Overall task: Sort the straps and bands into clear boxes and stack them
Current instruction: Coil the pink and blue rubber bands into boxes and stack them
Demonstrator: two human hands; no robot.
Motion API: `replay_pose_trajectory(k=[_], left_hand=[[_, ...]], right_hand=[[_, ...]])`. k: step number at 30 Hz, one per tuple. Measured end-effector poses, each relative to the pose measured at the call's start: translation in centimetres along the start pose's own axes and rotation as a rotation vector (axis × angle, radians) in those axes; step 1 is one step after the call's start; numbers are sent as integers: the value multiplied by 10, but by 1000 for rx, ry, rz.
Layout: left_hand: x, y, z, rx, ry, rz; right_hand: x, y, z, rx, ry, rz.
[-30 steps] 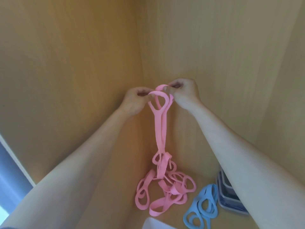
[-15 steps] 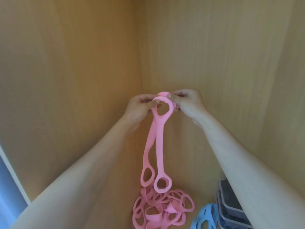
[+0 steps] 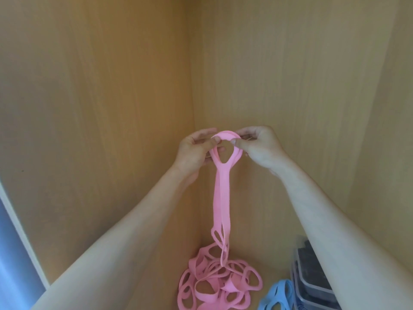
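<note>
Lying nearest, a heap of pink straps [image 3: 220, 285] sat on the wooden cabinet floor, with blue bands [image 3: 277, 296] just to its right and stacked clear boxes [image 3: 312, 280] beside those. Higher up, two long pink straps [image 3: 221, 198] hung down to the heap. The left hand [image 3: 194, 153] and right hand [image 3: 261, 148] each pinched their top loop, against the wooden back corner [image 3: 192, 86].

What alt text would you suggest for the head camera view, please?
The left hand and right hand pinch the top loop of long pink straps held up in a wooden cabinet corner. Below lie a pile of pink bands, blue bands and stacked clear boxes.
</note>
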State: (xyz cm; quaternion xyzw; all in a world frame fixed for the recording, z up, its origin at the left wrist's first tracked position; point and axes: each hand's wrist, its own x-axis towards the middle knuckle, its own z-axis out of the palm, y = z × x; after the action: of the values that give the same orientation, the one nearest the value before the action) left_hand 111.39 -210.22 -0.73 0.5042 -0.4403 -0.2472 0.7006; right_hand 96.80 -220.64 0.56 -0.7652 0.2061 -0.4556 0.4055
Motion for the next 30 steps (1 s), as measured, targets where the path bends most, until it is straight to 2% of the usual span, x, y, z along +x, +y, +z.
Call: replay_pose_trajectory(k=[9,14,18,25,30], left_hand=[[-19,-29,-1,-30,-104,-153],[-55,-84,-8,166,-226,-277],[-62,-99,-3,192,-299,-301],[-57,-84,13,109,-263,-274],[-62,-80,19,47,-268,-327]], right_hand=[[4,-6,2,-121,64,-68],[8,-21,-2,-149,59,-133],[14,-31,-3,-154,57,-183],[19,-34,-3,-103,106,-201],[22,-21,-11,-98,144,-153]])
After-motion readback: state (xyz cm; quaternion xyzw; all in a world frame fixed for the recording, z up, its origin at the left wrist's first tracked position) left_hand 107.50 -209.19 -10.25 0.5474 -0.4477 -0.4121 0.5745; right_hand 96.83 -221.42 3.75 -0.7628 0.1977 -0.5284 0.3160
